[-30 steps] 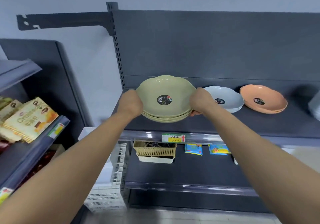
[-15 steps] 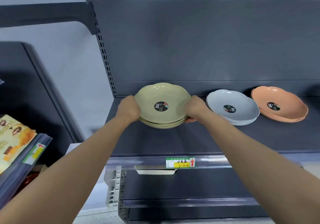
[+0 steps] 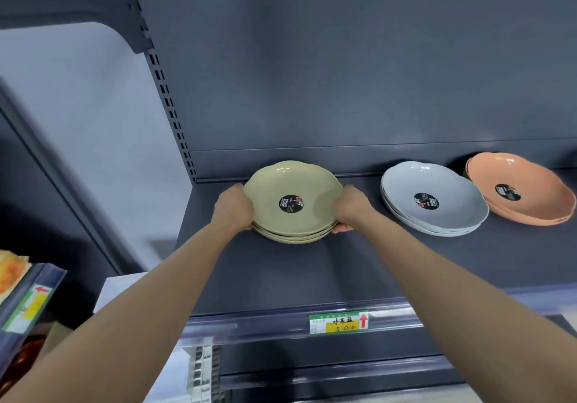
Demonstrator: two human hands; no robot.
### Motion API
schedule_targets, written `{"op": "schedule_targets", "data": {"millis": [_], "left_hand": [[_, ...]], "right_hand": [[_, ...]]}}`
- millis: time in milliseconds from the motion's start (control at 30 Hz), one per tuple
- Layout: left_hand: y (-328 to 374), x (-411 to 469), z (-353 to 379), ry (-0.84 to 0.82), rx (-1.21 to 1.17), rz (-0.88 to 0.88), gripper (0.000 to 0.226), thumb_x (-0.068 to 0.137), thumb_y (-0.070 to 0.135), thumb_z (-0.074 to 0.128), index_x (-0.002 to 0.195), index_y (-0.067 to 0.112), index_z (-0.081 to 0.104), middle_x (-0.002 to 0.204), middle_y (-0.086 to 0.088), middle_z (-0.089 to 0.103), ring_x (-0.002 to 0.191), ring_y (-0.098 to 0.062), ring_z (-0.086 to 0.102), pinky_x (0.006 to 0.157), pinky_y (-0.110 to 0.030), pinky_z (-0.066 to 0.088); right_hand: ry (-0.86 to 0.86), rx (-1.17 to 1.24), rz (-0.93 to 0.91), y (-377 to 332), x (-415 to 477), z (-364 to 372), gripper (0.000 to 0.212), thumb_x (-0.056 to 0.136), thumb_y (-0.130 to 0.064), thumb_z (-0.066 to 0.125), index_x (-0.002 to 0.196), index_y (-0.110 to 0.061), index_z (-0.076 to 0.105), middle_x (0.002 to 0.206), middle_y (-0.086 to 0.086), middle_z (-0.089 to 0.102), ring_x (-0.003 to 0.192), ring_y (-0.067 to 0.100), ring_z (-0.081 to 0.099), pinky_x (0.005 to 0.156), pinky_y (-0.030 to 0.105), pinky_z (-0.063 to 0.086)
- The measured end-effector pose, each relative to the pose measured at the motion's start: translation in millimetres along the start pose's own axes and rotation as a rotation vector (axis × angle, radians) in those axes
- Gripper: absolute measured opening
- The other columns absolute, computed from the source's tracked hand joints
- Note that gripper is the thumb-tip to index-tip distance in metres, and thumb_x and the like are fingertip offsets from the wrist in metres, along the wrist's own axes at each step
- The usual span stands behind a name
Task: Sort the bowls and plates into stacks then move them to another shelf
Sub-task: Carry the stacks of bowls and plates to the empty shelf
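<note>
A stack of pale green scalloped plates [image 3: 292, 188], with a round black sticker on the top one, rests on the dark grey shelf [image 3: 312, 271] near its back left. My left hand [image 3: 233, 207] grips the stack's left rim and my right hand [image 3: 351, 207] grips its right rim, fingers under the edge. To the right on the same shelf lie a stack of grey plates [image 3: 434, 201] and, beyond it, a stack of orange plates [image 3: 521, 190].
The shelf's back panel [image 3: 343, 74] rises just behind the stacks. A price label [image 3: 338, 323] hangs on the shelf's front rail. A slotted upright [image 3: 168, 103] borders the left side. A neighbouring shelf with snack packets [image 3: 12, 274] is at the lower left.
The green stack has gone from held above the shelf's front to resting further back on the shelf. Both hands stayed on its rims. My view has moved closer and higher.
</note>
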State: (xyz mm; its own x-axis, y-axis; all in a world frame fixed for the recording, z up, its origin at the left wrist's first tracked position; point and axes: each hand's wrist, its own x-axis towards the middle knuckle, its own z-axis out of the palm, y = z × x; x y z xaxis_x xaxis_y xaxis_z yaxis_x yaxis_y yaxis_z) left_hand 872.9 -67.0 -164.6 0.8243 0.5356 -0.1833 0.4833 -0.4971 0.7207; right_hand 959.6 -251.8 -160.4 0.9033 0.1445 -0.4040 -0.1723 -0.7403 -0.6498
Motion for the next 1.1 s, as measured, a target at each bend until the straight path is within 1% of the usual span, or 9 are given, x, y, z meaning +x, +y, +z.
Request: {"op": "schedule_targets", "data": {"millis": [133, 233, 367, 500, 667, 867, 933, 1033, 1100], "left_hand": [[-1, 4, 7, -0.002, -0.033, -0.004, 0.028, 0.093, 0.006, 0.036, 0.113, -0.003, 0.054, 0.111, -0.024, 0.06, 0.086, -0.043, 0.067, 0.074, -0.05, 0.06], [1, 4, 8, -0.026, -0.008, -0.046, 0.024, 0.095, 0.015, 0.042, 0.108, -0.003, 0.052, 0.105, -0.02, 0.059, 0.078, -0.039, 0.065, 0.073, -0.044, 0.06], [5, -2, 5, -0.073, 0.133, -0.11, 0.006, 0.087, 0.01, 0.046, 0.082, 0.006, 0.045, 0.072, -0.013, 0.053, 0.065, -0.034, 0.056, 0.061, -0.033, 0.047], [6, -9, 9, -0.076, 0.195, -0.107, 0.026, 0.083, -0.001, 0.049, 0.064, 0.01, 0.037, 0.053, -0.007, 0.044, 0.061, -0.031, 0.053, 0.059, -0.029, 0.041], [7, -17, 13, -0.015, 0.242, -0.072, 0.036, 0.078, -0.008, 0.055, 0.057, 0.01, 0.033, 0.056, -0.006, 0.042, 0.074, -0.028, 0.056, 0.067, -0.035, 0.048], [11, -17, 13, 0.107, 0.101, -0.074, 0.027, 0.08, -0.007, 0.049, 0.06, 0.01, 0.042, 0.073, -0.013, 0.058, 0.083, -0.037, 0.064, 0.074, -0.038, 0.055], [11, -16, 14, 0.126, 0.118, -0.091, 0.027, 0.08, -0.007, 0.049, 0.06, 0.01, 0.04, 0.066, -0.008, 0.052, 0.076, -0.033, 0.056, 0.065, -0.032, 0.046], [8, -17, 18, 0.12, 0.157, -0.098, 0.012, 0.08, -0.007, 0.049, 0.073, 0.004, 0.049, 0.086, -0.018, 0.063, 0.08, -0.035, 0.058, 0.063, -0.03, 0.042], [7, -16, 19, 0.121, 0.192, -0.108, 0.014, 0.081, -0.006, 0.049, 0.089, 0.001, 0.057, 0.096, -0.022, 0.065, 0.082, -0.036, 0.059, 0.061, -0.03, 0.041]], "right_hand": [[0.005, 0.001, -0.023, 3, 10, -2, 0.029, 0.084, 0.001, 0.047, 0.112, 0.0, 0.051, 0.104, 0.023, 0.067, 0.074, 0.039, 0.068, 0.054, 0.036, 0.057], [0.033, -0.072, -0.058, 4, 12, -8, 0.011, 0.081, -0.001, 0.042, 0.078, -0.006, 0.051, 0.081, 0.018, 0.064, 0.055, 0.03, 0.062, 0.044, 0.03, 0.052], [0.184, -0.225, -0.167, 2, 16, -14, 0.025, 0.08, -0.004, 0.047, 0.059, -0.014, 0.037, 0.077, 0.009, 0.053, 0.071, 0.027, 0.055, 0.062, 0.029, 0.043], [0.192, -0.263, -0.205, 1, 19, -18, 0.026, 0.076, 0.006, 0.05, 0.057, -0.01, 0.041, 0.075, 0.014, 0.057, 0.072, 0.028, 0.057, 0.058, 0.028, 0.043], [0.099, -0.326, -0.246, 3, 17, -21, 0.03, 0.072, 0.01, 0.057, 0.056, -0.009, 0.042, 0.072, 0.015, 0.06, 0.068, 0.025, 0.057, 0.039, 0.026, 0.03], [0.12, -0.238, -0.255, 5, 15, -20, 0.028, 0.076, 0.008, 0.05, 0.06, -0.012, 0.039, 0.097, 0.022, 0.069, 0.086, 0.031, 0.065, 0.062, 0.03, 0.042], [0.118, -0.246, -0.257, 7, 16, -21, 0.028, 0.077, 0.009, 0.048, 0.06, -0.012, 0.039, 0.085, 0.019, 0.067, 0.087, 0.032, 0.066, 0.06, 0.029, 0.043], [0.101, -0.239, -0.242, 10, 16, -22, 0.025, 0.075, 0.008, 0.043, 0.058, -0.009, 0.043, 0.059, 0.011, 0.056, 0.071, 0.03, 0.062, 0.057, 0.026, 0.045], [0.105, -0.22, -0.246, 10, 17, -22, 0.024, 0.077, 0.003, 0.042, 0.058, -0.01, 0.043, 0.064, 0.015, 0.056, 0.072, 0.03, 0.06, 0.064, 0.027, 0.047]]}}
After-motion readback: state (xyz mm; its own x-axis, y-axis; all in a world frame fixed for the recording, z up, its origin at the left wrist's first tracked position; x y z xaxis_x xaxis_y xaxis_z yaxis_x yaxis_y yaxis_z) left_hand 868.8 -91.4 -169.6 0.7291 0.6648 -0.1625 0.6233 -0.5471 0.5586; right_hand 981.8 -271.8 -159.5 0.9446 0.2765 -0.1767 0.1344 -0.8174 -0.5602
